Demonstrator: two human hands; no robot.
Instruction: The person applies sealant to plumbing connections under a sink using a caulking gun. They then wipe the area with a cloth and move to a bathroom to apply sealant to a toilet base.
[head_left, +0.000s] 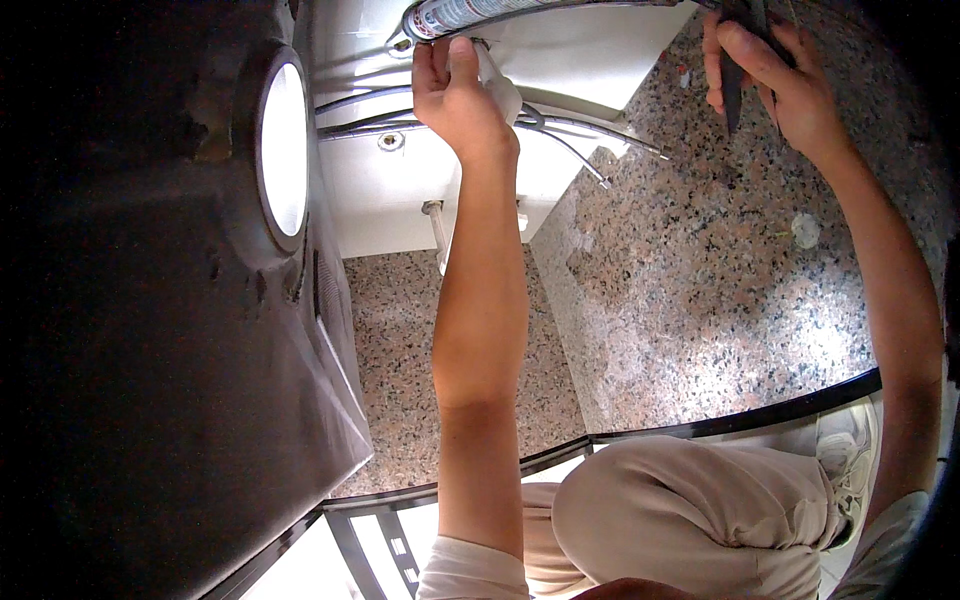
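My left hand (462, 100) is closed, thumb up, against a whitish, translucent piece (503, 92) whose kind I cannot make out. Just above its fingertips lies a cylinder with a printed label (470, 14), cut off by the upper edge. Off to the far right, my right hand (778, 75) is wrapped round a dark tool (733, 88) with a pointed end aimed downward; its upper part is out of view. Several thin cables (570, 122) run past my left wrist, and two have bare, metal-tipped ends over the stone.
A dark panel with a round bright opening (284, 150) fills the left side. Behind the cables stands a white panel (380, 215) with a metal rod fitting (436, 232). Speckled granite (680, 260) spreads below and right, bordered by a black edge strip (740, 410). My bent knee is close to it.
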